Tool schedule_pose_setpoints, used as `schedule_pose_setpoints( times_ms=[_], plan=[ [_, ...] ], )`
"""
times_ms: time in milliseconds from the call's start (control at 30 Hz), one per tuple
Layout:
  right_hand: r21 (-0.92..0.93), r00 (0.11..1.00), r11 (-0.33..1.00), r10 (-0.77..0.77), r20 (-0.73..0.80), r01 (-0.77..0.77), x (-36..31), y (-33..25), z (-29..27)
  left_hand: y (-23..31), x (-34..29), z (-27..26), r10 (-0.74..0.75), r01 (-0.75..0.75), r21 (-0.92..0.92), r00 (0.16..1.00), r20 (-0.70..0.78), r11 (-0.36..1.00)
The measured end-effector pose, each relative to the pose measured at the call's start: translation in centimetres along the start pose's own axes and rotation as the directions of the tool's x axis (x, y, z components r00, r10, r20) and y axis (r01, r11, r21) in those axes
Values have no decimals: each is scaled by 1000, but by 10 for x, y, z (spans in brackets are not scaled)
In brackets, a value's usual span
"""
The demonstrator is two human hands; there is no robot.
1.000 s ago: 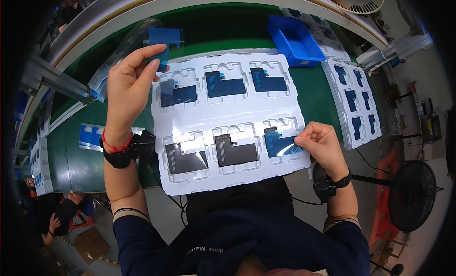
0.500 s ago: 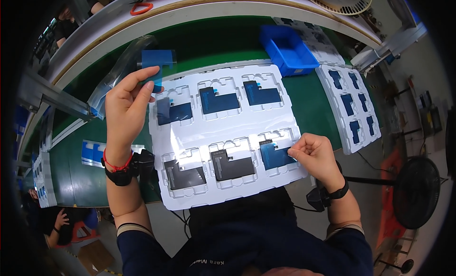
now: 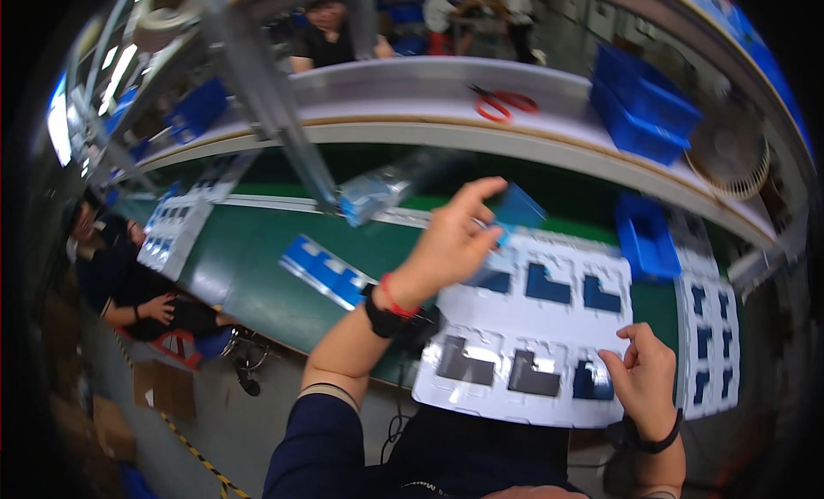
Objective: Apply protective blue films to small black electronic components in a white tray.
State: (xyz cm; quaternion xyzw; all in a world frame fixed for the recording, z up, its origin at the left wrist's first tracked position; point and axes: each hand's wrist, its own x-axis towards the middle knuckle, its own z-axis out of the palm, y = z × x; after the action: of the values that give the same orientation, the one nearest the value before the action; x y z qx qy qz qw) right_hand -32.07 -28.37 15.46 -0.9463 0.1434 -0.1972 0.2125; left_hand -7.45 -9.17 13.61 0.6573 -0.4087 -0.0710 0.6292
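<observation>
Raised over the far left part of the white plastic tray (image 3: 481,396), my left hand (image 3: 453,241) pinches a clear blue film (image 3: 520,207) between thumb and fingertips. Several flat, dark L-shaped pieces, which look like batteries, lie in the tray's pockets in two rows. The near left piece (image 3: 464,362) and the near middle piece (image 3: 534,375) look grey-black; the far middle piece (image 3: 548,284) looks dark blue. My right hand (image 3: 645,379), thumb and forefinger apart, hovers by the near right piece (image 3: 592,381) and holds nothing visible.
A stack of filled white trays (image 3: 709,349) stands at right, beside a blue bin (image 3: 645,237). Left of my tray lies a blue-and-white strip sheet (image 3: 324,272); a clear plastic bag (image 3: 378,194) lies farther back. Red-handled scissors (image 3: 506,104) rest on the shelf. Another person (image 3: 129,267) sits at left.
My view has swung up and left, so the tray now appears lower and farther right. The left hand keeps its film. My right thumb and forefinger have parted near the piece.
</observation>
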Motion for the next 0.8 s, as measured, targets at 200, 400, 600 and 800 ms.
schedule_pose_setpoints(
  times_ms=[200,400,600,800],
  plan=[
    [161,908,893,-409,-92,419,59,-62,29,3,-11,10,5,2,-71,995,97,997],
    [274,868,824,-470,-160,496,86,-65,76,8,-16,17,-27,56,-214,990,135,975],
    [474,952,826,-283,-120,305,87,-32,86,4,-8,27,183,-153,-145,958,223,978],
    [452,946,847,-324,25,278,89,-28,70,2,-14,26,250,-239,-72,941,229,968]
  ],
)
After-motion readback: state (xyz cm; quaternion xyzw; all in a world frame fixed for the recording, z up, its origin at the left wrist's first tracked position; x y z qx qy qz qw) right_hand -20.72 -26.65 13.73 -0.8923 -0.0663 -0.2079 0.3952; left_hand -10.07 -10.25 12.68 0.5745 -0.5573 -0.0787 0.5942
